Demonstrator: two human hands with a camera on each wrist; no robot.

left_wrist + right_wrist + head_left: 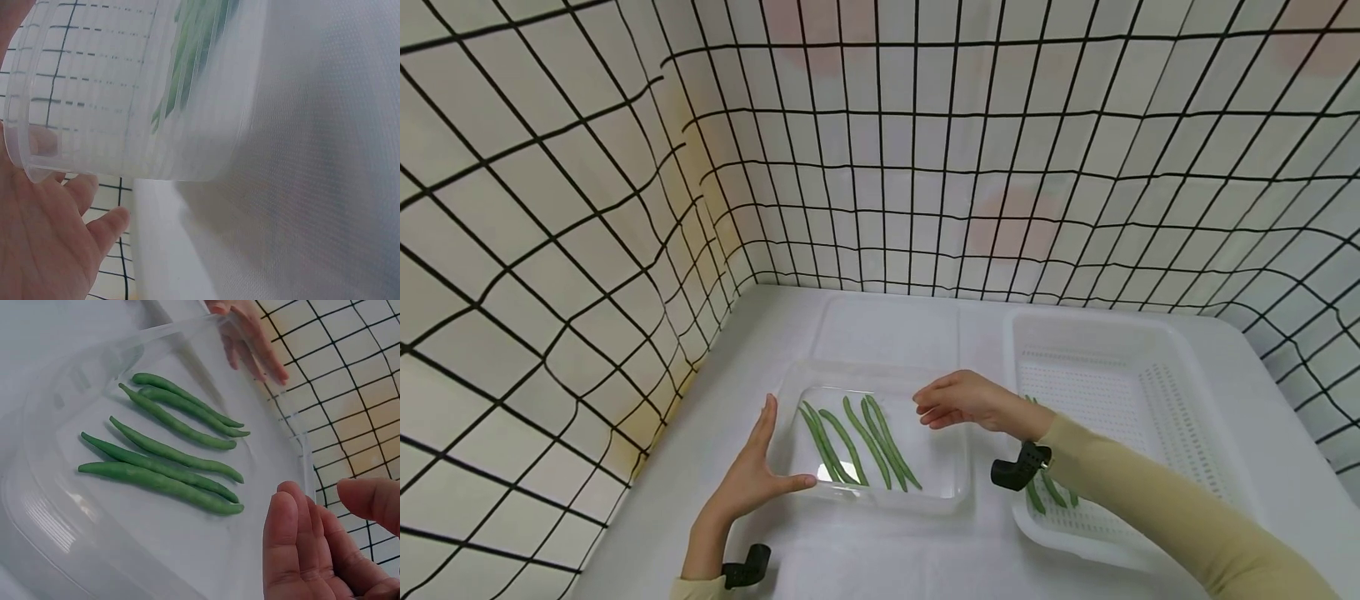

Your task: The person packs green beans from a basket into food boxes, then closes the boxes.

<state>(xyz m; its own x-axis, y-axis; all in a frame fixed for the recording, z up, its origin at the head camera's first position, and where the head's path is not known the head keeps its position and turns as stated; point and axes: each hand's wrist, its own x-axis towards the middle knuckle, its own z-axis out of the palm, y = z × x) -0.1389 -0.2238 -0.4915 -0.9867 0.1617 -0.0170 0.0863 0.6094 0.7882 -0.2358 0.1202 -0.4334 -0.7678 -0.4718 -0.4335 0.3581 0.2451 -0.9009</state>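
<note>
Several green beans [868, 442] lie side by side on the floor of a clear plastic container [951, 500]. At the container's left end is my left hand [752, 479], fingers stretched along the side and thumb reaching to the front rim. In the left wrist view the same hand [56, 231] stands against the container's corner, with the beans [194, 56] seen through the wall. Over the container's right part hangs my right hand [958, 400], its fingers loosely bent and holding nothing. The right wrist view shows a gap between its thumb and fingers [297, 537].
To the right stands a white perforated basket [1150, 329], with more green beans [1048, 492] partly hidden under the right forearm. Black netting [925, 175] rises behind and at both sides of the white tabletop [850, 554].
</note>
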